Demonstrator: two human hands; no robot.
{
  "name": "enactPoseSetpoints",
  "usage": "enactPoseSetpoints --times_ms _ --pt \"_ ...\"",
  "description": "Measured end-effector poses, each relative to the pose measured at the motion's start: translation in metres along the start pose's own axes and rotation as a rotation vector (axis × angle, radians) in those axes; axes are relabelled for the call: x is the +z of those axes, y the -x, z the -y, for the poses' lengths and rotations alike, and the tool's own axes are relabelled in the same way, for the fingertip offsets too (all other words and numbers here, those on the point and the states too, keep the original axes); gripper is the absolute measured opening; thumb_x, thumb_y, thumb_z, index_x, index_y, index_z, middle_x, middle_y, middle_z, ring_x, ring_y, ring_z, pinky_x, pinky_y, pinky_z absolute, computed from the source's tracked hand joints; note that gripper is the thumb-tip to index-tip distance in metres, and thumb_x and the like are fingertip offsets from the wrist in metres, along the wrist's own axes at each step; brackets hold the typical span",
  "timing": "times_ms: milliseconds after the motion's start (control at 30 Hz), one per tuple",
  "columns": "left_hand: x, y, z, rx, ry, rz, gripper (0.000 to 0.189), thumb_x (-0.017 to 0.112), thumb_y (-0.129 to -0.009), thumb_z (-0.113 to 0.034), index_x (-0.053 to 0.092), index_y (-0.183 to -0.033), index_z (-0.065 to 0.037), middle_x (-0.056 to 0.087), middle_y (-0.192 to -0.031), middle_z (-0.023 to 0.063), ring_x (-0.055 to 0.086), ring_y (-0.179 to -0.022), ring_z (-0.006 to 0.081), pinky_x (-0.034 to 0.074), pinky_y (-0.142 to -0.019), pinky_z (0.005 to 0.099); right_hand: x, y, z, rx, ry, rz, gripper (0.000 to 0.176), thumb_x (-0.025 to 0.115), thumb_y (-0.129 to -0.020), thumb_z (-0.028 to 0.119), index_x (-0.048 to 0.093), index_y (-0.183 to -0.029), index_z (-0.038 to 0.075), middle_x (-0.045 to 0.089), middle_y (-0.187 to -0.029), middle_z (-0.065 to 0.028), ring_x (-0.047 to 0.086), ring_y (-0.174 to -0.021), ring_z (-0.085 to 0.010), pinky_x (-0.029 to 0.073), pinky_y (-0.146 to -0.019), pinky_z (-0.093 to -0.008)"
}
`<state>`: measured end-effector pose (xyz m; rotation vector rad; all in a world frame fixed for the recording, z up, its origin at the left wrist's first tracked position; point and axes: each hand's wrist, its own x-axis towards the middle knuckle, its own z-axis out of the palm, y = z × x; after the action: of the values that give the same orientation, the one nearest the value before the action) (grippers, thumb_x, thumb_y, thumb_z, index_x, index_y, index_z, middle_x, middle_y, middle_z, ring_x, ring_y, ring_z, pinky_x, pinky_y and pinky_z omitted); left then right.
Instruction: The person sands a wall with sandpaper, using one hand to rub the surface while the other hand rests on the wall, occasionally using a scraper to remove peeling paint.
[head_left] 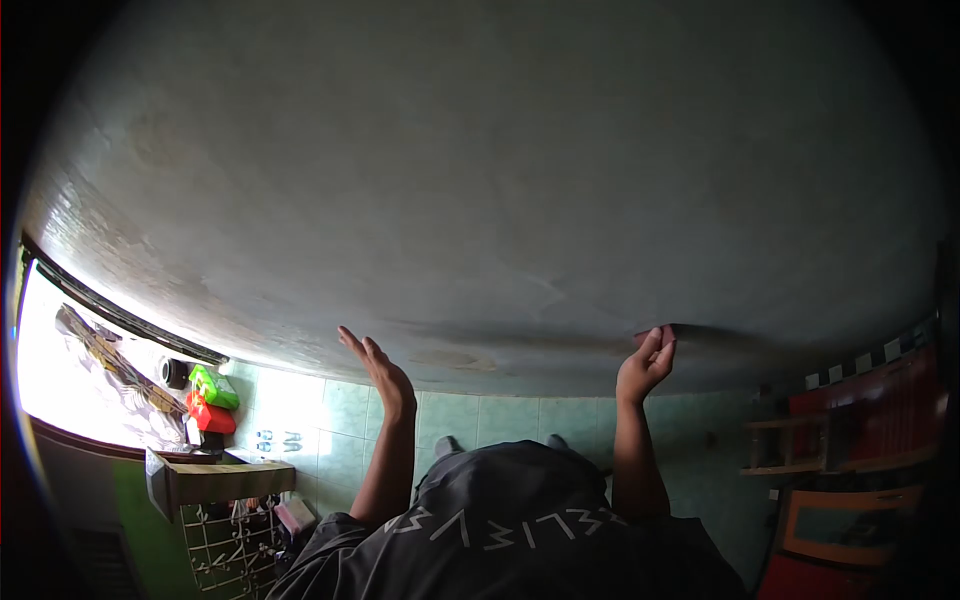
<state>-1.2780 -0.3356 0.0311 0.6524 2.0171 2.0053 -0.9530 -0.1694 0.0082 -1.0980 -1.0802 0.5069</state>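
A broad grey wall [500, 200] fills the upper view, with a rough, paler patch [455, 360] low on it. My right hand [645, 372] pinches a small dark-red piece of sandpaper [668, 335] between thumb and fingers, right at the wall's surface. To the left, my left hand [385, 375] is raised with its fingers stretched out and holds nothing. Its fingertips are close to the wall. Below, between both forearms, is the dark shirt [500, 530] I wear, with pale lettering.
Pale green tiles [345, 415] cover the floor around my feet. At the left are a bright opening [90, 370], green and red bags [212, 388], a wooden table [225, 482] and a metal lattice [225, 545]. Red and orange furniture [850, 525] stands at the right.
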Motion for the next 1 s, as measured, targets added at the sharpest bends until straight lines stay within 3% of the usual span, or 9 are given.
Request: enactPoseSetpoints --times_ms 100,233,367,400,500,667,733,833,1000 --pt "-0.051 -0.031 0.009 -0.029 0.049 0.000 0.080 0.030 -0.106 -0.063 -0.005 -0.165 -0.022 -0.015 -0.171 0.0141 -0.003 -0.157 0.0401 0.007 -0.125 0.0556 0.056 0.051 0.015 0.020 0.044 -0.061 0.019 0.058 -0.104 0.013 0.062 -0.113 -0.003 0.065 -0.095 -0.0106 0.062 -0.080 -0.0196 0.050 -0.068 -0.0325" --pt "-0.096 -0.068 0.017 -0.059 0.089 0.016 0.083 0.032 -0.104 -0.068 -0.004 -0.165 -0.025 -0.012 -0.172 0.0102 -0.004 -0.158 0.0391 0.006 -0.123 0.0613 0.132 0.132 0.072 -0.550 0.247 0.241 0.012 0.063 -0.099 0.010 0.062 -0.100 -0.002 0.060 -0.093 -0.0143 0.061 -0.083 -0.0310 0.049 -0.074 -0.0401" --pt "-0.133 -0.101 0.031 -0.049 0.056 0.059 0.086 0.033 -0.102 -0.070 -0.003 -0.165 -0.025 -0.010 -0.173 0.0092 -0.007 -0.158 0.0367 0.008 -0.123 0.0646 0.145 0.157 0.061 -0.506 0.253 0.207 0.007 0.062 -0.097 0.007 0.060 -0.096 0.000 0.061 -0.091 -0.0162 0.059 -0.088 -0.0401 0.047 -0.081 -0.0476" --pt "-0.144 -0.108 0.032 -0.046 0.039 0.078 0.086 0.033 -0.102 -0.071 -0.003 -0.165 -0.025 -0.010 -0.173 0.0092 -0.007 -0.158 0.0369 0.008 -0.123 0.0644 0.139 0.151 0.059 -0.509 0.278 0.118 0.009 0.061 -0.099 0.008 0.060 -0.098 -0.001 0.061 -0.089 -0.0157 0.061 -0.086 -0.0364 0.049 -0.079 -0.0447" --pt "-0.166 -0.121 0.020 -0.066 0.065 0.088 0.076 0.030 -0.107 -0.060 0.000 -0.166 -0.022 -0.004 -0.173 0.0123 0.001 -0.158 0.0368 0.007 -0.124 0.0575 0.120 0.129 0.054 0.157 0.048 -0.123 0.033 0.055 -0.107 0.023 0.061 -0.122 -0.006 0.067 -0.097 -0.0119 0.063 -0.082 -0.0169 0.052 -0.074 -0.0329" --pt "-0.181 -0.138 0.039 -0.099 0.103 0.206 0.072 0.025 -0.108 -0.059 0.013 -0.166 -0.019 0.009 -0.173 0.0116 0.005 -0.159 0.0328 0.006 -0.124 0.0583 0.177 0.178 0.085 0.060 0.058 0.028 0.027 0.057 -0.105 0.018 0.062 -0.119 -0.005 0.065 -0.100 -0.0114 0.063 -0.083 -0.0194 0.052 -0.074 -0.0340" --pt "-0.176 -0.134 0.039 -0.112 0.114 0.221 0.071 0.023 -0.108 -0.059 0.017 -0.165 -0.018 0.010 -0.173 0.0107 0.005 -0.159 0.0323 0.005 -0.124 0.0590 0.196 0.208 0.097 -0.397 0.261 0.252 0.017 0.058 -0.103 0.012 0.062 -0.105 -0.004 0.061 -0.091 -0.0131 0.061 -0.083 -0.0271 0.051 -0.074 -0.0388" --pt "-0.176 -0.134 0.031 -0.140 0.136 0.212 0.071 0.024 -0.108 -0.059 0.017 -0.165 -0.018 0.010 -0.173 0.0106 0.005 -0.159 0.0325 0.005 -0.124 0.0584 0.208 0.219 0.104 -0.589 0.267 0.382 0.014 0.064 -0.098 0.009 0.062 -0.096 -0.005 0.060 -0.088 -0.0186 0.059 -0.082 -0.0379 0.050 -0.074 -0.0441" --pt "-0.192 -0.144 0.036 -0.147 0.105 0.192 0.073 0.024 -0.106 -0.063 0.018 -0.165 -0.020 0.019 -0.171 0.0125 0.010 -0.158 0.0349 0.007 -0.124 0.0600 0.161 0.177 0.058 -0.514 0.316 0.182 0.016 0.059 -0.102 0.011 0.064 -0.108 -0.003 0.064 -0.091 -0.0131 0.063 -0.080 -0.0258 0.051 -0.072 -0.0376"
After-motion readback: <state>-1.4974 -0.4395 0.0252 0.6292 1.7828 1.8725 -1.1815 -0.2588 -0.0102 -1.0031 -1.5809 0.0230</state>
